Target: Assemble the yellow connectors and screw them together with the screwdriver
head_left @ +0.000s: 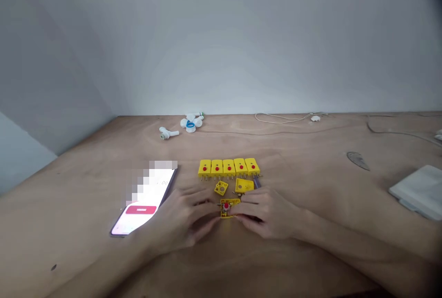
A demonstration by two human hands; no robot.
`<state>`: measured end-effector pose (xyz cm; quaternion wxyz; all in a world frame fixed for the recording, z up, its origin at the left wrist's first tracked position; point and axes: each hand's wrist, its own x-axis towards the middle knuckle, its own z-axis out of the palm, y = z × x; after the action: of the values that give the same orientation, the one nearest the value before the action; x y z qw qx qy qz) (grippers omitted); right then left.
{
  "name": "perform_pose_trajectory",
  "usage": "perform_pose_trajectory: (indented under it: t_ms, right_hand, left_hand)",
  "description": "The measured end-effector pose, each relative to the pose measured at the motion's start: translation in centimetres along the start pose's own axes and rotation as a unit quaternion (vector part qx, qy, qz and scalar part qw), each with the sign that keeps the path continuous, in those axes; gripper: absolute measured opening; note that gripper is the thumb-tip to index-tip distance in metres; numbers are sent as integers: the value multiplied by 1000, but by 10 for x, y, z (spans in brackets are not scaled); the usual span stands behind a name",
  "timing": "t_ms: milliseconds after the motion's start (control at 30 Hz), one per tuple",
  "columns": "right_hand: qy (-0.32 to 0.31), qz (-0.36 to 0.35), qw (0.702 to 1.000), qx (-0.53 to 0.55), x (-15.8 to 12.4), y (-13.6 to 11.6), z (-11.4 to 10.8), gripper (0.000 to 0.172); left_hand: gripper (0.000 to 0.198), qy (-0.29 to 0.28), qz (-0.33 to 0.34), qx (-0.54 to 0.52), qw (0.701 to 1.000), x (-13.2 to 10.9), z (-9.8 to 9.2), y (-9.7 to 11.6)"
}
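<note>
The left hand (193, 216) and right hand (264, 211) pinch opposite ends of an open yellow plastic housing (224, 214) with a round red button (226, 206), at the brown wooden desk (297, 164). Probably light and stiff, it's best held by its outer walls, sparing small inner parts.

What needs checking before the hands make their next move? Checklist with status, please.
1. Both hands at the open yellow case: ok; left hand and right hand meet at its sides.
2. Red button fully seated: cannot tell; visible in the case, too small to judge.
3. Loose yellow plate and yellow cover within reach: looks ok; both lie just beyond the hands.
4. Five yellow boxes lined up: ok; one row, beyond the loose parts.
5. Left arm clear of the phone: cannot tell; they overlap in this view.
</note>
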<state>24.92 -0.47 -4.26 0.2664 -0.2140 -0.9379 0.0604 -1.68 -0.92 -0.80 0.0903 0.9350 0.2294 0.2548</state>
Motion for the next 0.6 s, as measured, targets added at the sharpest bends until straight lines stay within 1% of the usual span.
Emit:
perform_pose_trajectory:
  t_ms: [233,367,600]
  right_hand:
    - [-3,10,1000,9,0,1,0,19]
    - [-11,13,1000,10,-1,1,0,19]
    - [-13,23,999,20,0,1,0,19]
  left_hand:
    - [18,-7,13,1,1000,0,1,0]
    - [21,-16,18,14,1000,1,1,1]
    - [22,-15,33,10,999,0,4,0]
